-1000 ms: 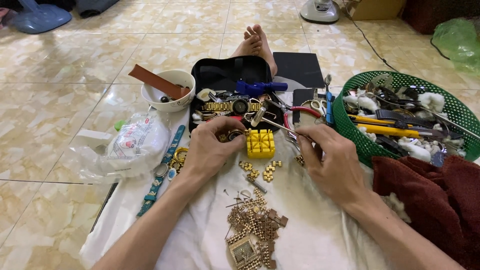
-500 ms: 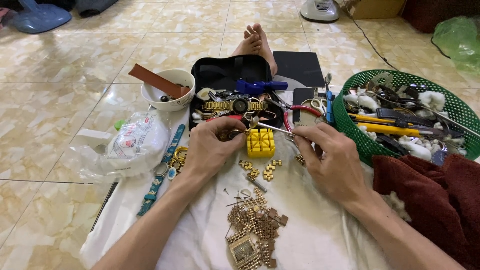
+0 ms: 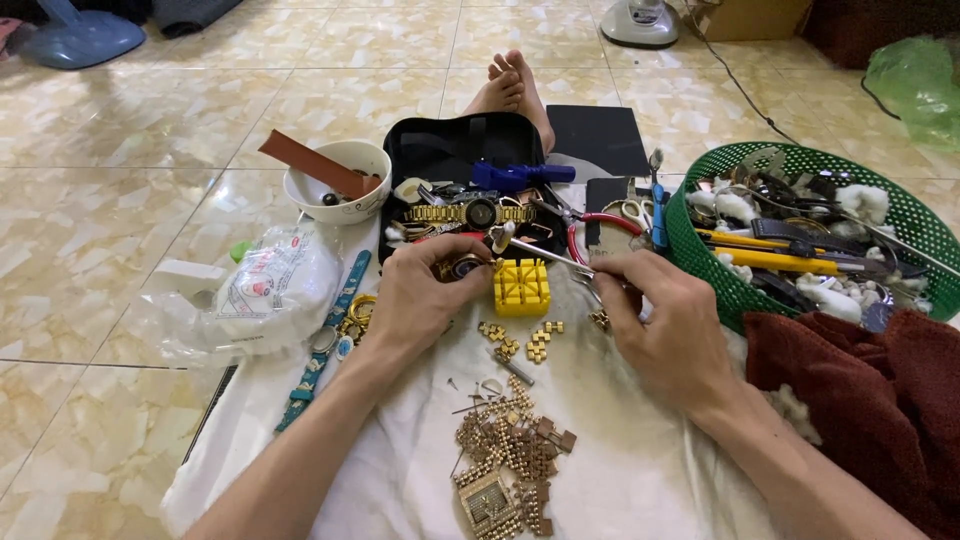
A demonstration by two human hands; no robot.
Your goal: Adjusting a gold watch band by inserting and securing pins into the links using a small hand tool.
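Left hand (image 3: 425,295) is pinching a small gold watch part (image 3: 462,266) just left of the yellow holder block (image 3: 521,287), right hand (image 3: 660,325) gripping a thin metal tool (image 3: 545,254) w/ its tip at that part. IMO keep the piece braced vs the block and push straight, no twisting, or the tool could slip. Vs 1 s ago basically same: both hands still up by the block, loose links (image 3: 520,340) on the white cloth (image 3: 620,470) unmoved.
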